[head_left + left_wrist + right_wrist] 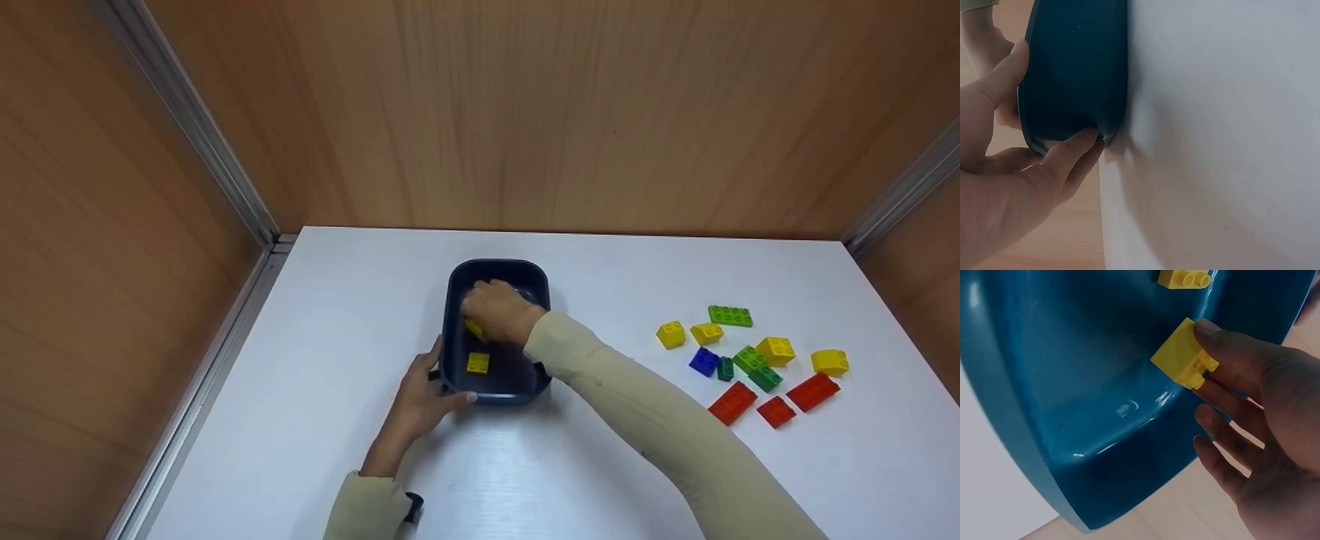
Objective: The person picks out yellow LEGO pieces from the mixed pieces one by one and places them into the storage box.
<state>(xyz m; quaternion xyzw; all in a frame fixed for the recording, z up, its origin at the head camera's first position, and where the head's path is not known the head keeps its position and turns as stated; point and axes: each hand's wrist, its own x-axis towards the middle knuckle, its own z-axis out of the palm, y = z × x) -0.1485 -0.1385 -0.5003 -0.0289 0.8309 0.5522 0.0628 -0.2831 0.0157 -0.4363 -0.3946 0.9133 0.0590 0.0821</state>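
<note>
A dark blue tray (517,376) with a raised rim stands on the white table. My left hand (418,401) grips its near left corner, thumb over the near rim and fingers along the outer left side. Inside the tray, my right hand (499,309) pinches a yellow building brick (1176,354) between thumb and forefinger, the other fingers loosely bent. The right wrist view shows this brick tilted, its studs towards the palm. A second yellow brick (478,363) lies on the tray floor nearer to me. In the left wrist view, the tray's outer side (1075,73) hides the bricks.
Several loose bricks lie on the table to the right, among them a light green brick (730,316), a blue brick (704,361), a red brick (733,403) and a yellow brick (830,362). Wooden panels (495,112) enclose the table (300,420) at the back and sides.
</note>
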